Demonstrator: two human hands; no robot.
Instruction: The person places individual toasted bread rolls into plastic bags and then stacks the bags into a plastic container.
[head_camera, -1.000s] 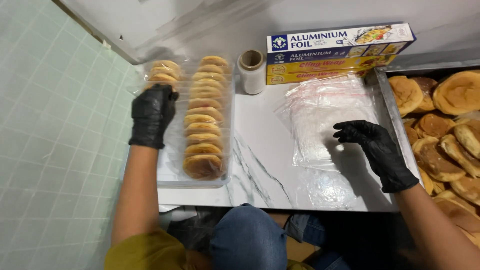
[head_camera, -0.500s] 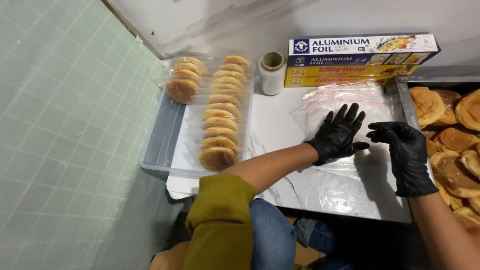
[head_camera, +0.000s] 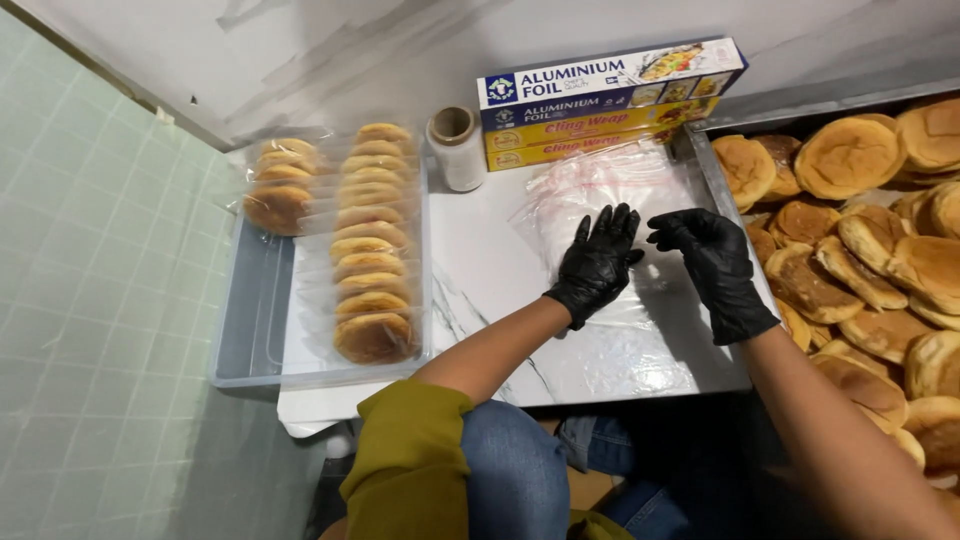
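Both my hands wear black gloves. My left hand rests flat, fingers spread, on a pile of clear plastic bags lying on a white marble-look board. My right hand hovers just to its right over the same bags, fingers curled and pinching at a bag's edge. Whether it has a hold on the plastic I cannot tell. To the left, round buns packed in clear bags lie in rows.
A metal tray at right holds several loose brown buns. Boxes of foil and cling wrap and a white tape roll stand at the back. A grey bin sits under the packed buns. Green tiled floor lies left.
My left hand left the packed buns and crossed to the plastic bags. My right hand stayed over the bags and now curls its fingers beside the left.
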